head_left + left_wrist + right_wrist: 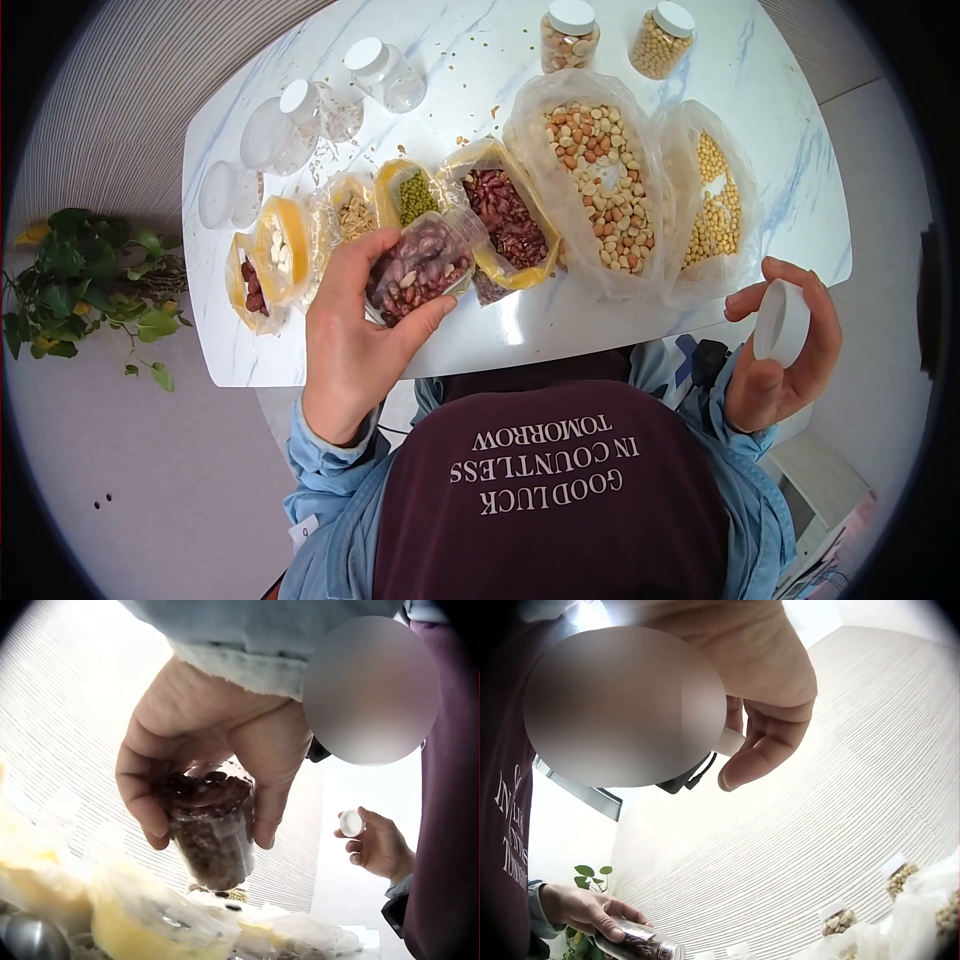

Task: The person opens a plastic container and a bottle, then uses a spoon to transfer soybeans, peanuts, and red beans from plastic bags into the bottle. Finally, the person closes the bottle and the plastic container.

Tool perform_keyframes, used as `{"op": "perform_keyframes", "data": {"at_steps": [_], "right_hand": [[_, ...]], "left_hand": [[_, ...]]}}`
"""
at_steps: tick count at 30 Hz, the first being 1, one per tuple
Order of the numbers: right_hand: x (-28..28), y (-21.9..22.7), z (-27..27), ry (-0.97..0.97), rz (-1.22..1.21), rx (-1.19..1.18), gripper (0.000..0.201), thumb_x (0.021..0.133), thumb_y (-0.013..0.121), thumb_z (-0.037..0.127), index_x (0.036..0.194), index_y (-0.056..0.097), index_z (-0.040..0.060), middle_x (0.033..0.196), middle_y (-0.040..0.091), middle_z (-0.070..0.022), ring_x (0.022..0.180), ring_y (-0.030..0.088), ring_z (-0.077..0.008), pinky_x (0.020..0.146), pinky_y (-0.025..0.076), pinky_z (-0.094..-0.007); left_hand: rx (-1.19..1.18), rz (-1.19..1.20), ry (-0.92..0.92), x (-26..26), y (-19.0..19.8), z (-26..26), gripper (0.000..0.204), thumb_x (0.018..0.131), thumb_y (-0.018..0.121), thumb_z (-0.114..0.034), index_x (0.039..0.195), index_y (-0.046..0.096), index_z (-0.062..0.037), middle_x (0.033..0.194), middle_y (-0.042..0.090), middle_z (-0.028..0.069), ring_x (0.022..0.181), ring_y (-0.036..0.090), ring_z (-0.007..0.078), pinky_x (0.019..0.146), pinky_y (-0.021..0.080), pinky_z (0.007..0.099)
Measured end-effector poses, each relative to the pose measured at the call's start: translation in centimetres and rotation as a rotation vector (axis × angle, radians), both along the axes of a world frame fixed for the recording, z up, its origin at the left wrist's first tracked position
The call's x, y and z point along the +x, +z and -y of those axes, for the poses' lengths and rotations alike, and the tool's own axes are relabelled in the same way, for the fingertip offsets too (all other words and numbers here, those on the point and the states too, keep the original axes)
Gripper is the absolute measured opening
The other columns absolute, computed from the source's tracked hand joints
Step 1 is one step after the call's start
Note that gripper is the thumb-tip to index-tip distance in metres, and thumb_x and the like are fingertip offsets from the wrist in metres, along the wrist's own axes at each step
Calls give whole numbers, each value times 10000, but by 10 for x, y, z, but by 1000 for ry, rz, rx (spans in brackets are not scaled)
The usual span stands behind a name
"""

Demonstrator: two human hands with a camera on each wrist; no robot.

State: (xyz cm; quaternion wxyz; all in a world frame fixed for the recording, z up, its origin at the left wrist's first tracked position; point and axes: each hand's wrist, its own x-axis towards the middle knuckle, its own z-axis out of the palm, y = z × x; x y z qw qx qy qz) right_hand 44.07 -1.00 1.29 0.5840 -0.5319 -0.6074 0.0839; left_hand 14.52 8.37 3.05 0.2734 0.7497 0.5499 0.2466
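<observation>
Jar of dark red beans lies tilted in the left hand, its thumb and fingers gripping opposite sides; the other fingers are partly hidden beneath it in the head view. Just past those fingertips, the jar's far end overlaps the red-bean bag; whether they touch is unclear. Beyond the forefinger, the green-bean bag is partly covered. Right-hand fingers pinch a white lid, well apart; a blurred disc hides most of it in the right wrist view.
</observation>
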Motion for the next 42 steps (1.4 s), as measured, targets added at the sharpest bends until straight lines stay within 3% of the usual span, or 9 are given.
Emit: {"op": "perform_keyframes", "data": {"at_steps": [2,5,8,36,42], "right_hand": [[-1,0,0,1,-7,-3,670,832,623,513,1244,451,12,1088,596,-222,731,619,-168,645,511,-276],[-1,1,-1,-33,58,-20,662,871,519,564,1257,453,31,1084,604,-202,700,618,-189,609,497,-306],[-1,-1,0,7,-21,4,662,833,627,503,1241,456,11,1088,595,-224,731,617,-169,641,510,-275],[-2,-4,0,20,-49,0,674,830,638,493,1241,449,-5,1087,584,-230,720,614,-176,629,505,-270],[-2,-4,0,25,-48,-2,671,831,634,495,1242,448,-1,1091,586,-224,725,615,-173,633,506,-269]], "left_hand": [[15,-1,-24,-2,-2,0,587,638,832,-130,1127,536,7,1017,598,128,907,618,247,779,498,314],[38,-19,-29,-3,-2,-1,591,639,833,-135,1128,536,10,1018,598,129,912,618,244,783,497,312],[33,-27,-32,-2,0,0,591,639,833,-139,1128,536,11,1022,597,130,914,617,249,787,497,314],[66,-35,-68,2,5,-5,561,636,824,-112,1120,561,-5,1023,577,136,907,606,263,793,499,325],[158,-125,-107,5,11,-7,562,635,824,-116,1130,577,-18,1051,539,132,928,587,266,797,503,328]]}}
